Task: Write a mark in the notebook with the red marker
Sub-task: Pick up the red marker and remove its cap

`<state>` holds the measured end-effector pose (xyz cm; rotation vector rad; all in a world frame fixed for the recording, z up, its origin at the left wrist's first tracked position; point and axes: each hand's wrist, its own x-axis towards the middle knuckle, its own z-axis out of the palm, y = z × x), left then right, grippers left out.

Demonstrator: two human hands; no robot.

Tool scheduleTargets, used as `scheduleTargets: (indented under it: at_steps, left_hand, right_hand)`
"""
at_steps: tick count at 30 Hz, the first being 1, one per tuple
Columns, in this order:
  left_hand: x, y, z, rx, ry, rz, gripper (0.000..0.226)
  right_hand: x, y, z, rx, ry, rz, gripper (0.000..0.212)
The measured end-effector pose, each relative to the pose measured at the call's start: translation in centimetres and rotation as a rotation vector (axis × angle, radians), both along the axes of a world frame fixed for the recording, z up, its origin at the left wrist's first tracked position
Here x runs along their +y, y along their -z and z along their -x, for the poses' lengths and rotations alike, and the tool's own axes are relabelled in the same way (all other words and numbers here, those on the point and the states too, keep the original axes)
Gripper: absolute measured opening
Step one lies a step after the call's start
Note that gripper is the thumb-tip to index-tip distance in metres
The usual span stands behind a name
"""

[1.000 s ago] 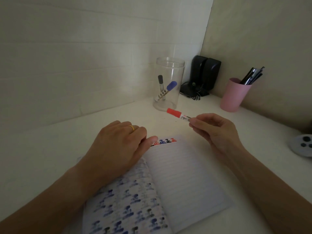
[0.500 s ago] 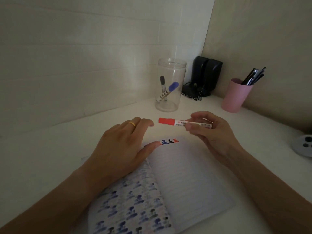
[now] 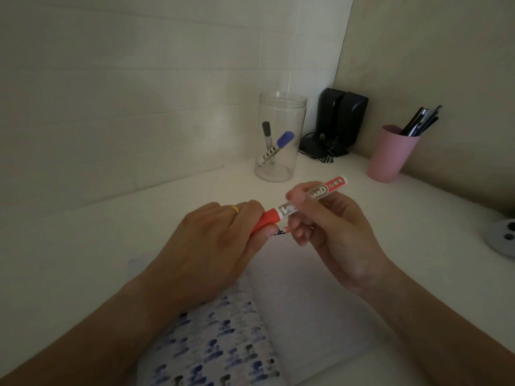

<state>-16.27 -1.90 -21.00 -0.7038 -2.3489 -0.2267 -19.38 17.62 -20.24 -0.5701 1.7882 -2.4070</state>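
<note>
Notebook [image 3: 292, 316] open at 6 o'clock, page unmarked apart from old marks at its top edge. Left hand [image 3: 211, 246] has come off the page; its grip now clamps the red marker [image 3: 295, 204] cap, right hand [image 3: 331, 232] clamped on the barrel, so uncapping looks next. Jar [image 3: 280, 140] at 12: two markers. Pink cup [image 3: 390, 154] at 2: dark pens.
</note>
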Motion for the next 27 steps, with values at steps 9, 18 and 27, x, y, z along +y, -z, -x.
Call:
scheduleTargets:
  at_steps: [9, 18, 27]
  left_hand:
    - [-0.11, 0.12, -0.29, -0.194, 0.061, 0.010, 0.036]
    - [0.15, 0.08, -0.35, -0.325, 0.210, -0.182, 0.042]
    - [-0.17, 0.23, -0.49, -0.400, 0.263, -0.315, 0.052]
  right_hand:
    - [-0.25, 0.45, -0.02, 0.033, -0.059, -0.085, 0.025]
    - [-0.09, 0.60, 0.22, 0.026, -0.123, -0.048, 0.017]
    - [0.07, 0.74, 0.52, 0.026, -0.178, -0.020, 0.012]
